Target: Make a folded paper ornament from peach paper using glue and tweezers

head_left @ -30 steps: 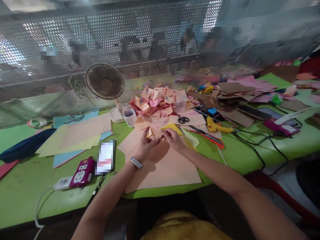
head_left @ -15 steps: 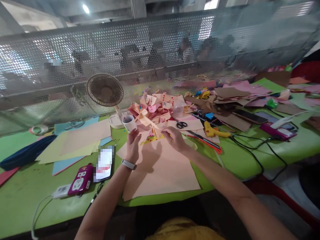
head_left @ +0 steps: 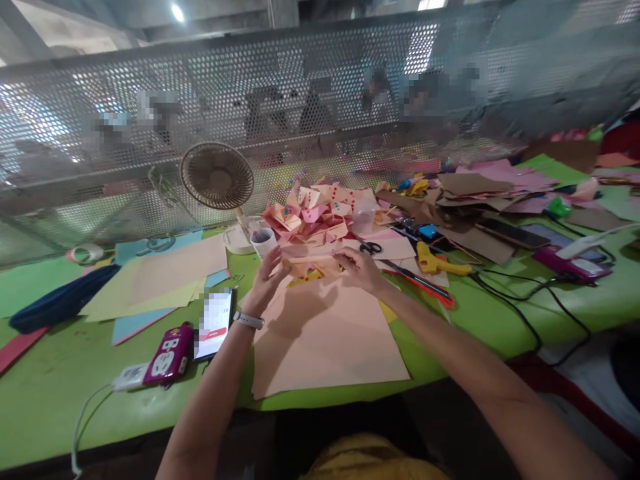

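Note:
A narrow peach paper strip (head_left: 310, 252) stretches between my hands above the work area. My right hand (head_left: 361, 269) pinches its right end between thumb and fingers. At the left end is my left hand (head_left: 266, 280), its fingers curved and apart; contact with the strip is unclear. A white cup (head_left: 263, 243) stands just beyond my left fingers. Below both hands lie large peach paper sheets (head_left: 330, 340), with small yellow and peach pieces at their far edge. A heap of folded peach paper pieces (head_left: 310, 213), some with coloured dots, sits behind.
Black scissors (head_left: 371, 247), a cutter (head_left: 420, 281) and a yellow glue gun (head_left: 440, 260) lie to the right. A small fan (head_left: 217, 176) stands at the back left. A phone (head_left: 215, 323) and a purple power bank (head_left: 169, 353) lie left of my forearm.
The paper between my hands has gone from an upright, slanted piece to a level strip. My right hand has risen slightly and moved right. The whole view has shifted a little.

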The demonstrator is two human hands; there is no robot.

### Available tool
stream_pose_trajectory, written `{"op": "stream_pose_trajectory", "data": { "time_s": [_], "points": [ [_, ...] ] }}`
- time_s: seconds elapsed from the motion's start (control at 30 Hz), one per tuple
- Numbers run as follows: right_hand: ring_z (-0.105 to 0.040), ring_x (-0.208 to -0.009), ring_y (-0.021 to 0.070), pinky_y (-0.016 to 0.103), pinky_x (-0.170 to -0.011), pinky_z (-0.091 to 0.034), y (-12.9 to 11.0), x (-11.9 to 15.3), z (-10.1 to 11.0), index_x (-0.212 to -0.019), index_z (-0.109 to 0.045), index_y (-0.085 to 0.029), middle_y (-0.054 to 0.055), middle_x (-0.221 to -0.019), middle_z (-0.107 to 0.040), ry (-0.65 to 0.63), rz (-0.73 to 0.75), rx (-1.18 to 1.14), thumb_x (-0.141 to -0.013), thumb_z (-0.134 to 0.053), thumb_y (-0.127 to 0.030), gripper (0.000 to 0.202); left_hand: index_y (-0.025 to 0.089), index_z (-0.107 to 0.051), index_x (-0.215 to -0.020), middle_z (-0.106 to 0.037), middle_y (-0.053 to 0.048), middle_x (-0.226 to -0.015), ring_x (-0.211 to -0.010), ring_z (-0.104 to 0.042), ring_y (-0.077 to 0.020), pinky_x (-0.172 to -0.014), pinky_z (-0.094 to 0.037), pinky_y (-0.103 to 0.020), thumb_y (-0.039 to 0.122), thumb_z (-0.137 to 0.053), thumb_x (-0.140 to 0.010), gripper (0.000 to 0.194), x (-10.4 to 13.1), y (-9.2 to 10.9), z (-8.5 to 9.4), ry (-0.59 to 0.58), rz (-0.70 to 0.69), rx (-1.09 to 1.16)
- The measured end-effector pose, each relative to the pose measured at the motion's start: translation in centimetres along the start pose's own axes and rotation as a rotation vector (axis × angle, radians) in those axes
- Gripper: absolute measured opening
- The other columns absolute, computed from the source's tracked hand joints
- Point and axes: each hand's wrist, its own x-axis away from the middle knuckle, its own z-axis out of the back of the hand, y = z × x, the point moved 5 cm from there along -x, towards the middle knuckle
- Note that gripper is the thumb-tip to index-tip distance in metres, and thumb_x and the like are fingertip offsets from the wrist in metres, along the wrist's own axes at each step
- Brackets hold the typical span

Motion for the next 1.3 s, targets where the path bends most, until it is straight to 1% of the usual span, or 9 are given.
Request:
{"op": "stream_pose_trajectory", "data": {
  "time_s": [0.13, 0.3, 0.43, 0.53, 0.7, 0.83, 0.97, 1.17, 1.3],
  "points": [
    [-0.05, -0.064, 0.014, 0.025, -0.062, -0.039, 0.9, -0.4, 0.7, -0.08, -0.063, -0.02, 0.0, -0.07, -0.056, -0.015, -0.06, -0.106, -0.09, -0.048, -0.059, 0.043, 0.034, -0.046, -0.14, -0.04, -0.008, -0.151, -0.137, -0.039, -0.0297, -0.1, -0.046, -0.04, 0.026, -0.081, -0.068, 0.08, 0.5, 0.4, -0.6, -0.139, 0.009, -0.007],
    [-0.055, -0.064, 0.0151, 0.026, -0.06, -0.044, 1.7, 0.3, 1.1, -0.086, -0.064, -0.019, 0.001, -0.072, -0.059, -0.057, -0.176, -0.22, -0.086, -0.049, -0.065, 0.048, 0.022, -0.068, -0.115, -0.067, -0.009, -0.118, -0.113, -0.058, -0.0253, -0.099, -0.047, -0.04, 0.035, -0.071, -0.078, 0.039, 0.3, 0.5, -1.0, -0.047, -0.107, -0.084],
    [-0.063, -0.089, 0.0211, 0.031, -0.074, -0.05, 1.2, 1.6, 0.8, -0.128, -0.055, -0.021, 0.009, -0.112, -0.066, -0.091, -0.128, -0.09, -0.076, -0.068, -0.059, 0.066, 0.022, -0.073, -0.103, -0.071, -0.007, -0.103, -0.102, -0.062, -0.0239, -0.096, -0.046, -0.038, 0.034, -0.069, -0.08, 0.027, 0.3, 0.6, -1.4, 0.03, -0.154, -0.163],
    [-0.062, -0.1, 0.0263, 0.035, -0.081, -0.049, 0.8, 2.0, 0.7, -0.134, -0.051, -0.022, 0.013, -0.125, -0.062, -0.021, -0.047, 0.153, -0.069, -0.078, -0.051, 0.076, 0.02, -0.073, -0.1, -0.071, -0.007, -0.101, -0.099, -0.063, -0.0223, -0.09, -0.047, -0.033, 0.032, -0.069, -0.079, 0.024, 0.6, 1.0, -1.9, 0.037, -0.146, -0.146],
    [-0.064, -0.082, 0.0196, 0.032, -0.078, -0.048, 0.8, 2.2, 1.2, -0.117, -0.062, -0.019, 0.011, -0.115, -0.067, 0.07, -0.015, 0.171, -0.092, -0.051, -0.039, 0.034, 0.02, -0.071, -0.104, -0.07, -0.008, -0.108, -0.106, -0.06, -0.0235, -0.095, -0.044, -0.034, 0.031, -0.069, -0.08, 0.026, 0.8, 1.8, -2.4, -0.006, -0.128, -0.156],
    [-0.061, -0.068, 0.0168, 0.029, -0.069, -0.046, 1.0, 2.5, 1.7, -0.11, -0.066, -0.019, 0.005, -0.092, -0.071, 0.015, -0.101, 0.022, -0.089, -0.05, -0.034, 0.03, 0.021, -0.067, -0.115, -0.067, -0.008, -0.117, -0.106, -0.06, -0.0225, -0.087, -0.048, -0.03, 0.033, -0.07, -0.079, 0.038, 1.0, 1.8, -2.0, -0.033, -0.101, -0.164],
    [-0.059, -0.061, 0.0168, 0.027, -0.058, -0.043, 1.4, 3.1, 1.2, -0.095, -0.068, -0.019, 0.002, -0.069, -0.065, -0.051, -0.269, -0.17, -0.082, -0.054, -0.033, 0.023, 0.021, -0.064, -0.121, -0.07, -0.005, -0.091, -0.083, -0.063, -0.0165, -0.07, -0.049, -0.024, 0.037, -0.07, -0.08, 0.045, 1.7, 0.8, -1.3, -0.037, 0.05, -0.122],
    [-0.061, -0.062, 0.0172, 0.028, -0.056, -0.047, 1.4, 3.2, 0.0, -0.089, -0.064, -0.021, 0.002, -0.07, -0.064, 0.011, -0.468, -0.482, -0.076, -0.06, -0.036, 0.02, 0.029, -0.047, -0.137, -0.068, -0.003, -0.103, -0.086, -0.068, -0.0175, -0.071, -0.056, -0.028, 0.039, -0.079, -0.071, 0.073, 2.5, -0.7, -1.6, 0.042, 0.221, 0.28],
    [-0.059, -0.061, 0.0153, 0.028, -0.056, -0.048, 1.2, 2.7, -0.2, -0.094, -0.064, -0.021, 0.0, -0.072, -0.063, 0.082, -0.446, -0.478, -0.072, -0.067, -0.035, 0.027, 0.027, -0.051, -0.13, -0.066, -0.004, -0.111, -0.093, -0.068, -0.0188, -0.073, -0.058, -0.028, 0.036, -0.08, -0.07, 0.067, 3.3, -1.3, -2.8, 0.025, 0.297, 0.342]
  ]
}}
